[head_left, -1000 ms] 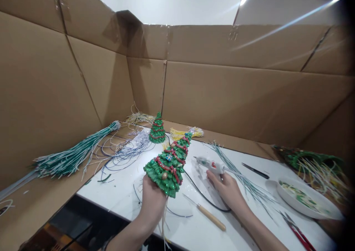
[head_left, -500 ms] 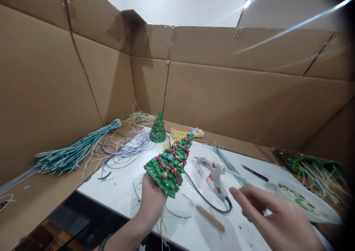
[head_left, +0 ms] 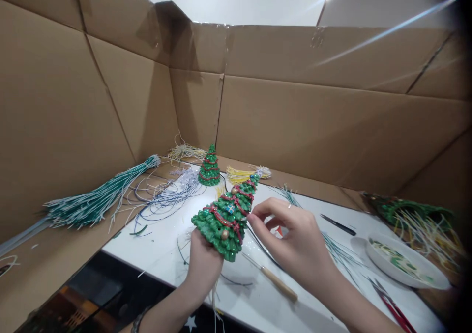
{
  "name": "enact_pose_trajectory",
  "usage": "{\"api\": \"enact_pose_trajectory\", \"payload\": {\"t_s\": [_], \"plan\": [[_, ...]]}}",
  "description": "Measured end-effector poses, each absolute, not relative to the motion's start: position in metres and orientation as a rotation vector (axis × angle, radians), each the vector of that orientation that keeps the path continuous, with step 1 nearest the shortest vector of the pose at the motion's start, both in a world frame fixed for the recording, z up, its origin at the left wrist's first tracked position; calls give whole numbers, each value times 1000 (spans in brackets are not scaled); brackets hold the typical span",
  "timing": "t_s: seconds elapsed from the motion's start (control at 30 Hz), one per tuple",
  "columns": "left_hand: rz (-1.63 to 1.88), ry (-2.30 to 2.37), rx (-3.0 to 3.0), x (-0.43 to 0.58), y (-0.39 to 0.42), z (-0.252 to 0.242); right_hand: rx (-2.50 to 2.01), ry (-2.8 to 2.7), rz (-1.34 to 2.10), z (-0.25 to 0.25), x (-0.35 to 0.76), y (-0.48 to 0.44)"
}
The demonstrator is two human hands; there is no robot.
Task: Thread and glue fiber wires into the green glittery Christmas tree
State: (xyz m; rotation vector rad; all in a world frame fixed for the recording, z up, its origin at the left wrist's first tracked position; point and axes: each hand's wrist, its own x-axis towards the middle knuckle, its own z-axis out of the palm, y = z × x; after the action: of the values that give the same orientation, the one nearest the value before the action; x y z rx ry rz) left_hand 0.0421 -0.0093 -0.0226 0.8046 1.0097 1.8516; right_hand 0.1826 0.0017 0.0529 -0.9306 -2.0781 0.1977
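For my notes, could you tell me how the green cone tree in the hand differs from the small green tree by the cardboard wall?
The held green cone tree looks larger than the small green tree. The held one tilts in the left hand; the small one stands upright. Both carry red garlands.

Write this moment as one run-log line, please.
left hand: holds beaded tree, tilted | right hand: at tree's side | wooden-handled tool: on white table
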Motion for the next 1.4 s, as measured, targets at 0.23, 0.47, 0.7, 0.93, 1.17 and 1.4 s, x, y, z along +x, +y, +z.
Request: {"api": "enact_pose_trajectory", "payload": {"t_s": [0.23, 0.47, 0.7, 0.93, 1.17, 1.4], "plan": [[1888, 1027, 729, 43, -14, -9, -922, -2102, 229, 53, 179, 0], [1841, 990, 785, 43, -14, -7, -783, -2164, -148, 39, 176, -2], [1877, 1024, 802, 41, -13, -16, -492, -2206, -312, 21, 179, 11], [1963, 1020, 725, 40, -13, -13, -554, -1881, 106, 19, 174, 10], [1998, 1021, 675, 40, -14, -11, -712, -1435, 918, 3, 167, 4], [2038, 1087, 652, 39, -14, -6, -679, -1437, 1150, 12, 159, -2]]}}
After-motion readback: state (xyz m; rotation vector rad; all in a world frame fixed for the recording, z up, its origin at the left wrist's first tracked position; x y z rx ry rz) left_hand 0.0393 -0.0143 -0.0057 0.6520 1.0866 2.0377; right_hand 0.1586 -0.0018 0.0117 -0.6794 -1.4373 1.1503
